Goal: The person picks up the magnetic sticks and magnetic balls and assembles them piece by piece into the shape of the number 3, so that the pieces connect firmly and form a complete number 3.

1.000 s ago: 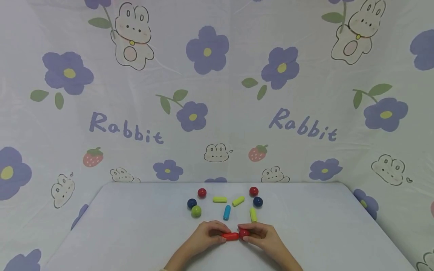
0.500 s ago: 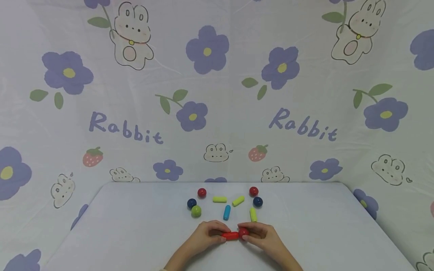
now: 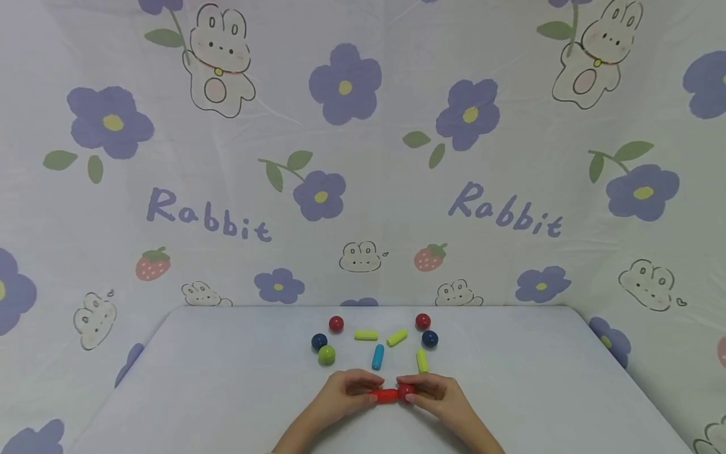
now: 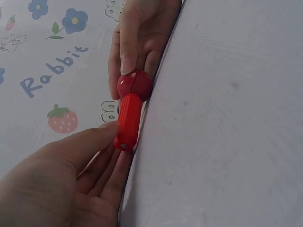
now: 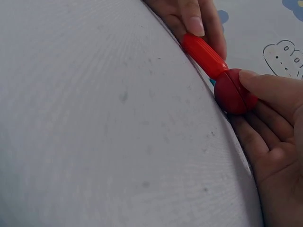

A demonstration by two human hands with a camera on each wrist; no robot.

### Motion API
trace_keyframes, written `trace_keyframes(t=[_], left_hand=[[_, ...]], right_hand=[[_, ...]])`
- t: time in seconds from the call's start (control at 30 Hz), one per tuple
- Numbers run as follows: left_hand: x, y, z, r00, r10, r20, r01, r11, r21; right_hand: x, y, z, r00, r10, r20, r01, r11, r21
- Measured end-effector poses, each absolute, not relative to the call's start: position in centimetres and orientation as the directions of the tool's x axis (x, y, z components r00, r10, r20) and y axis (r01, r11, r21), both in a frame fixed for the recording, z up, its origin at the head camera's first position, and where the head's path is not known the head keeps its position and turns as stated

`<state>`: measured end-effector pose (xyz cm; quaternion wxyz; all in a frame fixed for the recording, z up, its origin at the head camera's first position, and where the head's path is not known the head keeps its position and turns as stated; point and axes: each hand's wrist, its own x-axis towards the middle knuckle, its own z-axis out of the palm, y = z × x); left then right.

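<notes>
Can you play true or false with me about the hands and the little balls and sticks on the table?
1. The left hand holds a red stick. True.
2. The right hand holds a green ball. False: it holds a red ball; the green ball lies alone on the table.
3. The red ball touches the end of the red stick. True.
4. The blue stick is in a hand. False: it lies on the table beyond the hands.
5. Two dark blue balls lie on the table. True.
</notes>
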<state>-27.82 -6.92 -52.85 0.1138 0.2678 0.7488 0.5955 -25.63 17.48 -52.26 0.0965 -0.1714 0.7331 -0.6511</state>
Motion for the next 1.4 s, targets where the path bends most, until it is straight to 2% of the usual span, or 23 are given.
trace_keyframes(t=[0.13, 0.23, 0.33, 0.4, 0.5, 0.67, 0.87, 1.07, 1.4], left_hand=[[-28.2, -6.9, -53.8, -0.862, 0.458, 0.217, 0.302, 0.122, 0.945], [-28.4, -7.0, -53.8, -0.903, 0.333, 0.271, 0.336, 0.157, 0.929], [-28.4, -7.1, -53.6, -0.914, 0.191, 0.358, 0.395, 0.212, 0.894], [-28.4, -7.2, -53.6, -0.891, 0.103, 0.442, 0.453, 0.243, 0.858], [-28.6, -7.6, -53.6, -0.826, -0.024, 0.563, 0.526, 0.324, 0.786], [-28.2, -8.2, -53.0, -0.735, -0.181, 0.653, 0.553, 0.396, 0.733], [-28.1, -8.6, -53.1, -0.714, -0.263, 0.649, 0.521, 0.420, 0.743], [-28.2, -8.6, -53.3, -0.756, -0.306, 0.579, 0.414, 0.461, 0.785], [-28.4, -8.4, -53.5, -0.807, -0.310, 0.502, 0.335, 0.460, 0.822]], right_hand=[[-25.4, 17.5, -52.1, -0.926, -0.370, 0.079, -0.125, 0.100, -0.987], [-25.3, 17.5, -52.1, -0.928, -0.365, 0.073, -0.120, 0.108, -0.987], [-25.3, 17.6, -52.2, -0.931, -0.359, 0.065, -0.112, 0.112, -0.987], [-25.3, 17.7, -52.2, -0.932, -0.357, 0.060, -0.106, 0.110, -0.988], [-25.2, 17.6, -52.2, -0.935, -0.351, 0.061, -0.106, 0.109, -0.988], [-25.0, 17.5, -52.1, -0.936, -0.346, 0.068, -0.113, 0.110, -0.987], [-24.7, 17.4, -52.1, -0.940, -0.335, 0.062, -0.107, 0.117, -0.987], [-24.7, 17.3, -52.0, -0.941, -0.333, 0.064, -0.109, 0.118, -0.987], [-24.7, 17.3, -51.7, -0.942, -0.331, 0.054, -0.103, 0.132, -0.986]])
